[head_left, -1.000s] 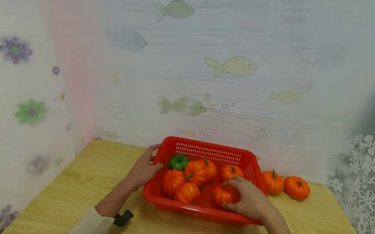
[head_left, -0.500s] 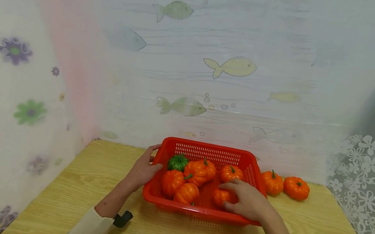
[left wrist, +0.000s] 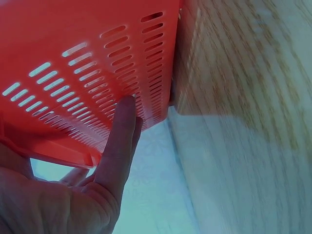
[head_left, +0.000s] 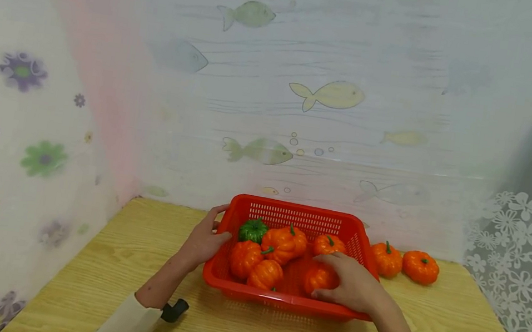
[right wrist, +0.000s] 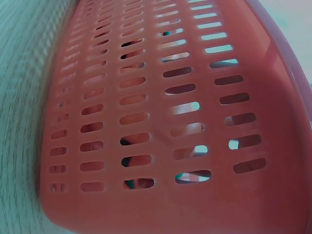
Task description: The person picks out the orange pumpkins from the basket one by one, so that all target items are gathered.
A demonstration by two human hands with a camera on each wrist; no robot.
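Observation:
My left hand (head_left: 204, 242) holds the left rim of a red plastic basket (head_left: 279, 298), its thumb over the inner side. In the left wrist view, the fingers (left wrist: 117, 141) lie along the basket's slotted outer wall (left wrist: 63, 29). Inside the basket, my right hand (head_left: 353, 284) holds a small orange pumpkin (head_left: 318, 279) near the front right, partly covering it. Behind that lies another orange pumpkin (head_left: 328, 245). On the left side sit a green pumpkin (head_left: 253, 230) and several orange ones (head_left: 265, 274). The right wrist view has only the slotted basket wall (right wrist: 161, 209), which hides the hand.
Two orange pumpkins (head_left: 386, 259) stand on the wooden table (head_left: 142, 262) just right of the basket. A pale curtain (head_left: 320, 139) with printed fish hangs behind the table's back edge. Dark camera mounts (head_left: 174, 310) stick out beside both wrists.
My right hand and the pumpkin in it have shifted slightly left, then slightly back right. The left hand, the basket and the other pumpkins stay in place.

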